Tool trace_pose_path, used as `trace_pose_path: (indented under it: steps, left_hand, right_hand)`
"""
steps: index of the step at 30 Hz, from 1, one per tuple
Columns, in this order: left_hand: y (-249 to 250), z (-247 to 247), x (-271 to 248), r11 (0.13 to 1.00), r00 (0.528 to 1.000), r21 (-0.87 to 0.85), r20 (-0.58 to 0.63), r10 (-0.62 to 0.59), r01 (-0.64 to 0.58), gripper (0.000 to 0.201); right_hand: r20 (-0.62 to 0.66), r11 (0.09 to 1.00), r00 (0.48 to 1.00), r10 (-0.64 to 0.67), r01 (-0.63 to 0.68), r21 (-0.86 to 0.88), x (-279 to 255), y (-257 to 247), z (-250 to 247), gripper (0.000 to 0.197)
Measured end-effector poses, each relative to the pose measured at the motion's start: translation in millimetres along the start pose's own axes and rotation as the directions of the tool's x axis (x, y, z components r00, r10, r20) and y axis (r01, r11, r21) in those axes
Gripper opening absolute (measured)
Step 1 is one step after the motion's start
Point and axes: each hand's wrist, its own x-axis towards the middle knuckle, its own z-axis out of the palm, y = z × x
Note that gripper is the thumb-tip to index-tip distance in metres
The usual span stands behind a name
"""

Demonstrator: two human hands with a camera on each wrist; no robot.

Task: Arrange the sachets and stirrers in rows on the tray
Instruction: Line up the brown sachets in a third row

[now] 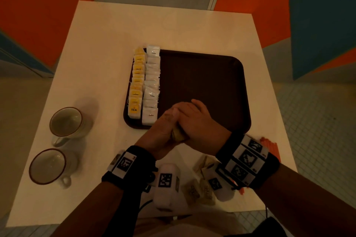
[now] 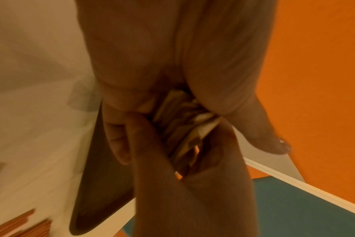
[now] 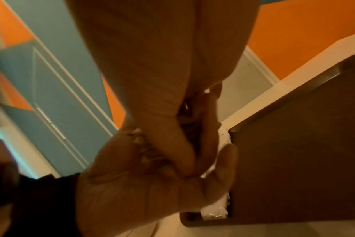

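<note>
A dark brown tray (image 1: 208, 82) lies on the white table. Along its left side run a row of yellow tea sachets (image 1: 137, 82) and a row of white coffee sachets (image 1: 152, 84). Over the tray's near-left corner my left hand (image 1: 167, 119) and right hand (image 1: 194, 113) are pressed together around a stack of tan sachets (image 1: 178, 134). The left wrist view shows the stack (image 2: 184, 128) edge-on between both palms; the right wrist view shows its corners (image 3: 145, 154). Orange stirrers (image 1: 269, 145) lie on the table beside my right wrist, partly hidden.
Two empty cups (image 1: 66, 124) (image 1: 48, 166) stand on the table's left side. Loose tan sachets (image 1: 200, 188) lie near the front edge under my wrists. The right two thirds of the tray are bare. The table edge (image 1: 275, 86) is close to the tray's right.
</note>
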Motion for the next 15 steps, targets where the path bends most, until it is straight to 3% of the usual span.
trace_pose_path:
  steps: [3,11,15]
  left_hand:
    - [-5.8,-1.9,0.6,1.000,0.999,0.029,-0.036,0.003,-0.002,0.060]
    - [7.1,-17.0,-3.9,0.959,0.994,0.282,-0.080,0.068,-0.043,0.044]
    - [19.8,-16.6,0.3,0.898,0.988,0.437,-0.108,0.113,-0.055,0.024]
  right_hand:
    - [-0.068,0.991,0.997,-0.039,0.030,-0.132,1.3,-7.8,10.9,0.052]
    - [0.008,0.996,0.996,0.089,-0.089,-0.029,10.6,11.1,16.2,0.045]
    - [0.029,0.994,0.994,0.107,-0.107,-0.010,13.7,12.6,5.1,0.072]
